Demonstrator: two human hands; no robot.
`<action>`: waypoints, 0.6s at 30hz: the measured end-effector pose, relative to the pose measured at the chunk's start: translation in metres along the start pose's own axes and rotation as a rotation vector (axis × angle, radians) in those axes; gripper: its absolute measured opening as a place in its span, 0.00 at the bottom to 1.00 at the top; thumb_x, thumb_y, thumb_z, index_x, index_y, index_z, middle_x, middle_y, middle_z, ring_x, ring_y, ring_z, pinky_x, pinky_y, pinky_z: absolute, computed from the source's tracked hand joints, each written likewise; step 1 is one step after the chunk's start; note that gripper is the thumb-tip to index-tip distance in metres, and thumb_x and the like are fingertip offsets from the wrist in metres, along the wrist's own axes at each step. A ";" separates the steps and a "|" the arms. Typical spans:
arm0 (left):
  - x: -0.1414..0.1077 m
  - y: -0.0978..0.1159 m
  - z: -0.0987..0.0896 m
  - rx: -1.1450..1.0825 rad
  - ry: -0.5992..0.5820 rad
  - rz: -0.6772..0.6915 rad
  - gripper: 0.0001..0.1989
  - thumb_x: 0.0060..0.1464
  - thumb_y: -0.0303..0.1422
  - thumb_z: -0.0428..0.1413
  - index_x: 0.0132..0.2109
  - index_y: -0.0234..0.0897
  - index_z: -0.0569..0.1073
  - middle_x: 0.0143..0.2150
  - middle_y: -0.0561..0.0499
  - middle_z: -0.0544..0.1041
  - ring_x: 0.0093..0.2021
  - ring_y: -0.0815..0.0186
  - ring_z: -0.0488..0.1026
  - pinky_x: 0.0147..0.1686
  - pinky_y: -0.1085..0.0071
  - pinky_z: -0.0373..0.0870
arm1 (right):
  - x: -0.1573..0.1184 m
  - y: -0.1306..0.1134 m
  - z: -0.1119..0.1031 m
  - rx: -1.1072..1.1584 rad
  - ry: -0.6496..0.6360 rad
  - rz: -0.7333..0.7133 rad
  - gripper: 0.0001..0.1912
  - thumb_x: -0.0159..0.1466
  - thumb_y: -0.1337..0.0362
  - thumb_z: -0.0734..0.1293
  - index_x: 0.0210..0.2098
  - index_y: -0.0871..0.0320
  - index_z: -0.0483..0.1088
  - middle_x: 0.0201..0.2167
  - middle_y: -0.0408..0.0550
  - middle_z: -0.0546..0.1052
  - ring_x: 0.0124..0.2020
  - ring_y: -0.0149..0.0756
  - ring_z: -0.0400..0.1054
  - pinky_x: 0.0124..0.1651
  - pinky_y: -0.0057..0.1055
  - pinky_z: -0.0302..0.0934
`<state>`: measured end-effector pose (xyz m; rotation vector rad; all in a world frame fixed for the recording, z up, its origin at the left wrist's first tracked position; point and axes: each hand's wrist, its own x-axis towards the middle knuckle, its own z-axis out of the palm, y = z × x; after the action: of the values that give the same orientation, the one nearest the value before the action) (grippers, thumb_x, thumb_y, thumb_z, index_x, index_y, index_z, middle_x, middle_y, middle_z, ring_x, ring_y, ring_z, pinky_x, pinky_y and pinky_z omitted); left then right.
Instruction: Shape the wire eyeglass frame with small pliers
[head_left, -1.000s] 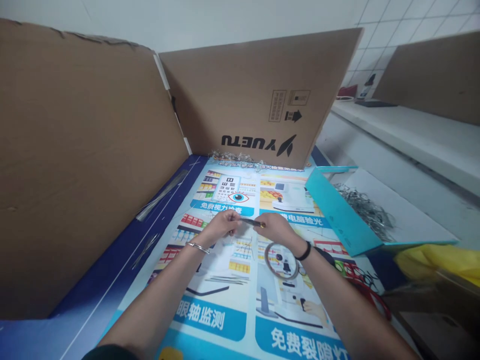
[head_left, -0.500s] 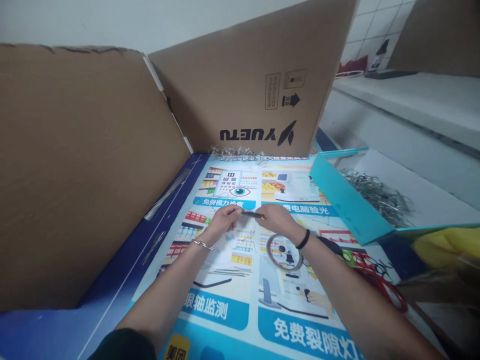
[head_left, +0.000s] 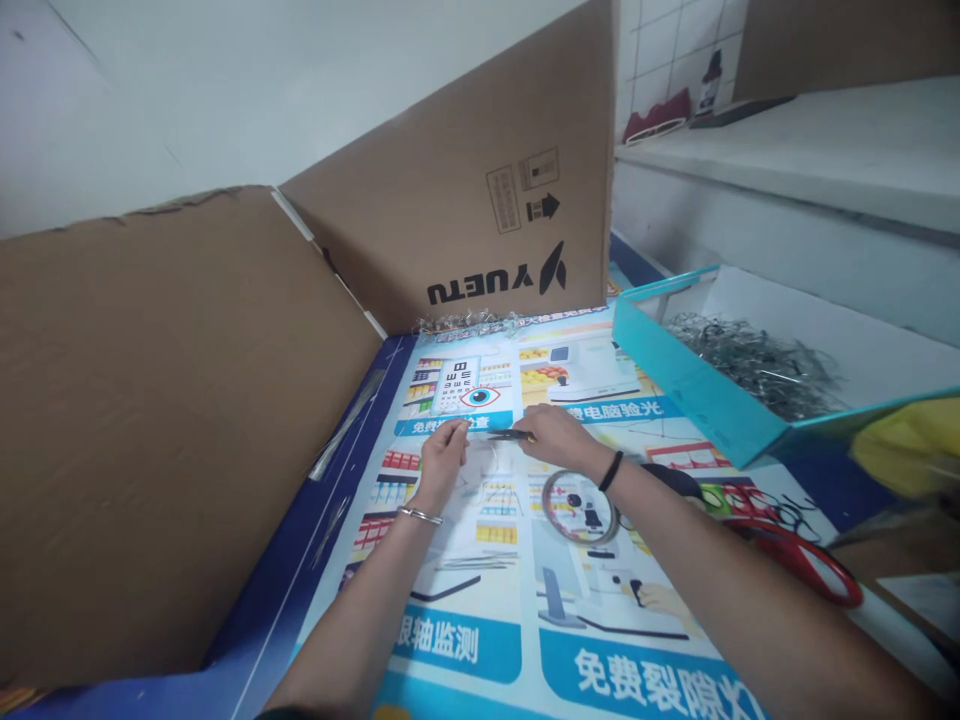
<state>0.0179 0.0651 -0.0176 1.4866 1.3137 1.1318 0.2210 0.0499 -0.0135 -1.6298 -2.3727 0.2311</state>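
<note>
My right hand (head_left: 561, 438) grips small pliers (head_left: 510, 435), whose dark jaws point left toward my other hand. The yellowish handle shows only in part at the fingers. Beside the tips, apart from them, my left hand (head_left: 444, 462) is closed in a pinch. A thin wire seems to run from its fingers, too fine to make out clearly. Below the hands lie thin wire pieces (head_left: 480, 563) on the printed sheet (head_left: 525, 600). A ring-shaped tape roll (head_left: 546, 512) rests by my right wrist.
Cardboard panels (head_left: 450, 200) stand at the left and back, with clear wire-like pieces (head_left: 465, 325) at their foot. A turquoise box (head_left: 697, 400) at right holds a tangle of metal wires (head_left: 757, 365). Red-handled scissors (head_left: 817, 565) lie near my right forearm. Strips (head_left: 345, 425) lie at left.
My left hand has drawn away from the pliers' tips, leaving a gap. The pliers remain in my right hand. The camera view has tilted and shifted.
</note>
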 end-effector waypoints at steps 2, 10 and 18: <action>-0.001 0.000 0.000 0.098 0.015 0.042 0.15 0.50 0.45 0.53 0.36 0.38 0.72 0.23 0.57 0.66 0.18 0.76 0.60 0.20 0.78 0.57 | 0.000 0.001 0.000 0.012 0.006 -0.014 0.12 0.57 0.65 0.60 0.36 0.56 0.74 0.34 0.50 0.73 0.39 0.38 0.65 0.38 0.28 0.51; -0.006 -0.001 0.001 0.383 0.008 0.179 0.11 0.55 0.41 0.49 0.39 0.40 0.71 0.25 0.55 0.69 0.21 0.72 0.64 0.26 0.77 0.61 | 0.001 0.002 0.001 0.046 0.008 -0.065 0.12 0.55 0.65 0.61 0.35 0.56 0.74 0.35 0.49 0.74 0.40 0.39 0.65 0.38 0.28 0.51; -0.006 -0.002 0.000 0.498 0.051 0.215 0.11 0.57 0.40 0.47 0.38 0.40 0.70 0.23 0.56 0.69 0.21 0.72 0.65 0.25 0.77 0.60 | 0.003 0.002 0.006 0.075 0.049 -0.110 0.12 0.54 0.66 0.60 0.35 0.56 0.74 0.34 0.48 0.74 0.38 0.38 0.65 0.37 0.28 0.51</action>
<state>0.0173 0.0595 -0.0203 2.0097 1.5771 1.0224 0.2203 0.0531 -0.0196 -1.4498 -2.3787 0.2530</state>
